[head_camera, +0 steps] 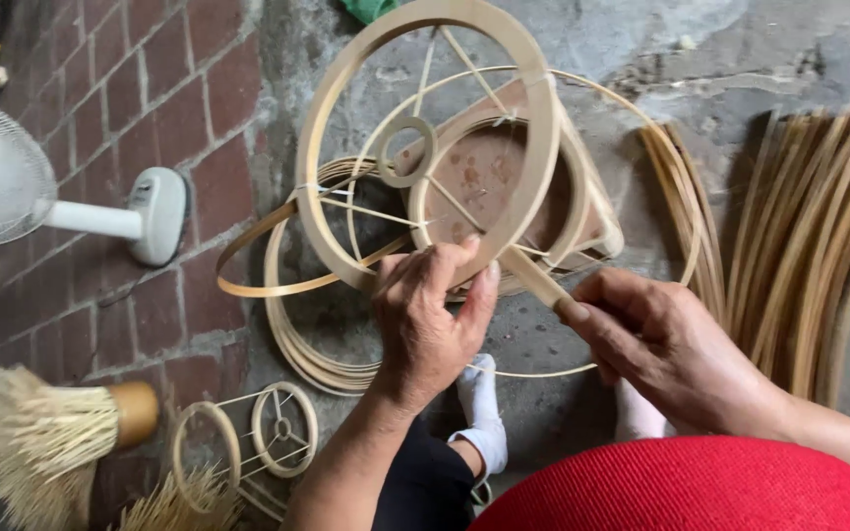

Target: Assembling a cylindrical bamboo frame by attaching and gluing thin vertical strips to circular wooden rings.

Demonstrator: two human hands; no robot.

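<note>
Left hand (pixel 428 320) grasps the bamboo ring frame (pixel 543 147) — right hand's (pixel 661 344) grip clenches a bamboo strip (pixel 533 277).

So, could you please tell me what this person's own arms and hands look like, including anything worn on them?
Both hands are bare: the left hand and the right hand wear no gloves, and no rings, watch or bracelet show. Both forearms are uncovered as far as the picture reaches, with no sleeve in view. The veins and knuckle creases stand out on both. A red knitted garment covers the body below.
</note>
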